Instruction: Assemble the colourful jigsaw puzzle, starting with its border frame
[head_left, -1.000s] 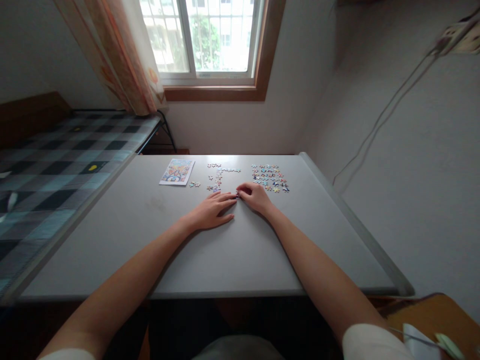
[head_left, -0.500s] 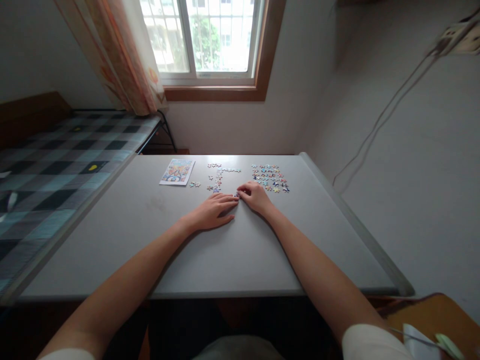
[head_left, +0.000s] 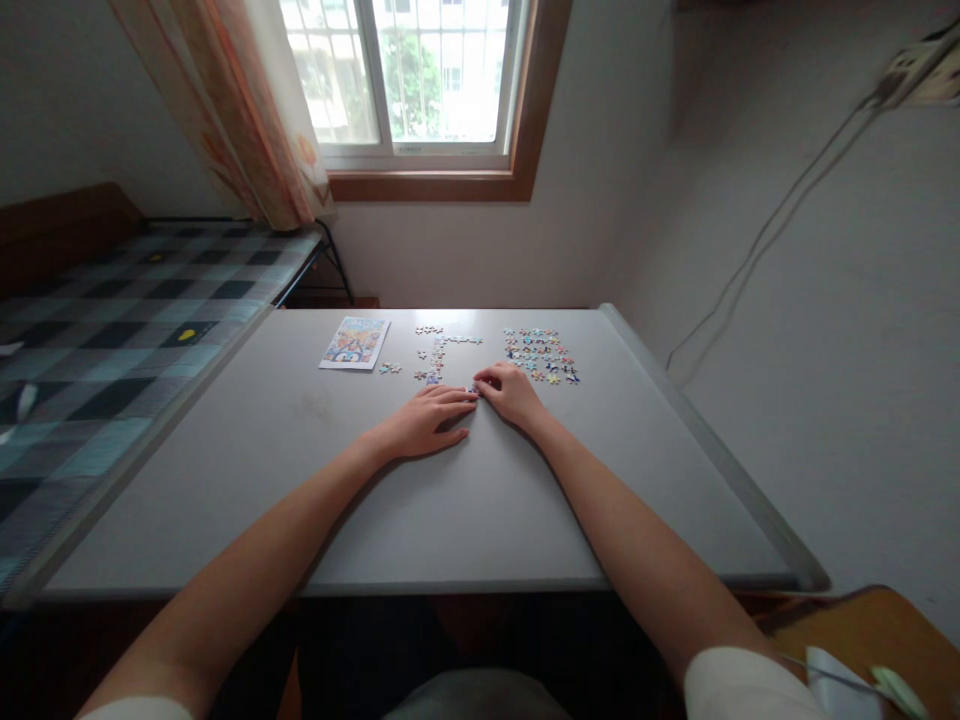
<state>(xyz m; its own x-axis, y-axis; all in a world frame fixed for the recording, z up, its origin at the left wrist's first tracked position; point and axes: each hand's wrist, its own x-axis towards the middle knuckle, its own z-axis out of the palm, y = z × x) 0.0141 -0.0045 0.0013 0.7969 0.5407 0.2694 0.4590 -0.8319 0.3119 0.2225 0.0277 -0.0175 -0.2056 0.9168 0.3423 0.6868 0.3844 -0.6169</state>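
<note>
My left hand point(head_left: 433, 420) lies flat on the light table, fingers stretched to the right over the lower edge of a partly joined jigsaw border point(head_left: 438, 360). Opposite it, my right hand point(head_left: 510, 393) pinches a small puzzle piece point(head_left: 473, 389) with thumb and forefinger, at the left hand's fingertips. My fingers partly cover that piece. The border runs along a top row and down a left side. Right of it, loose puzzle pieces point(head_left: 536, 350) lie in rows. A few more pieces point(head_left: 390, 369) sit to the left, and some point(head_left: 429, 330) above.
A picture card point(head_left: 355, 343) with a colourful print lies left of the pieces on the table point(head_left: 247, 480). A bed point(head_left: 150, 290) with a checked cover stands at the left, a window behind. A brown stool point(head_left: 877, 640) holding small items is at the lower right.
</note>
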